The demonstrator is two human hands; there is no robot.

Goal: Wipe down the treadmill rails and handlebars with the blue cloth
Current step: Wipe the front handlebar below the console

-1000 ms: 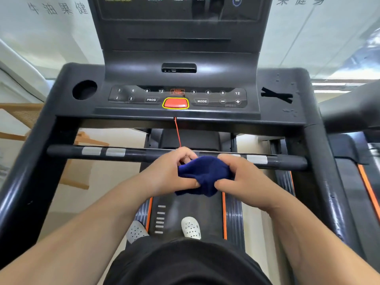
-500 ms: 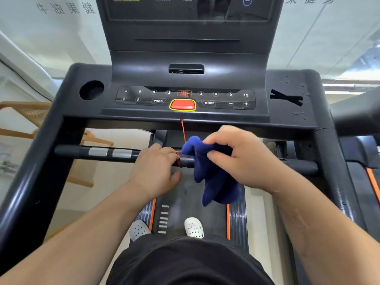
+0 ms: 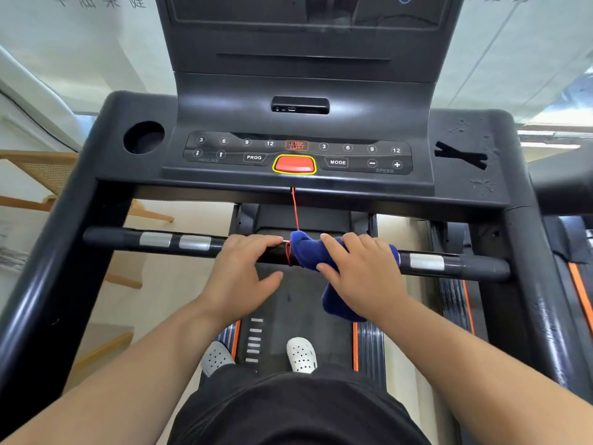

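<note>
We wear a black garment (image 3: 298, 412) across the frame's bottom centre. Just above it, a white left clog (image 3: 216, 359) and right clog (image 3: 301, 354), dotted with round holes. Our forearms (image 3: 128, 364) are bare up to the left hand (image 3: 237, 277) and right hand (image 3: 362, 277).

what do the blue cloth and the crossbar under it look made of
Blue cloth: soft thick fabric, perhaps microfibre; matte, it folds and sags. Crossbar: glossy black tube with highlights, painted metal or plastic, cannot tell; its silver plates look like brushed metal.
</note>
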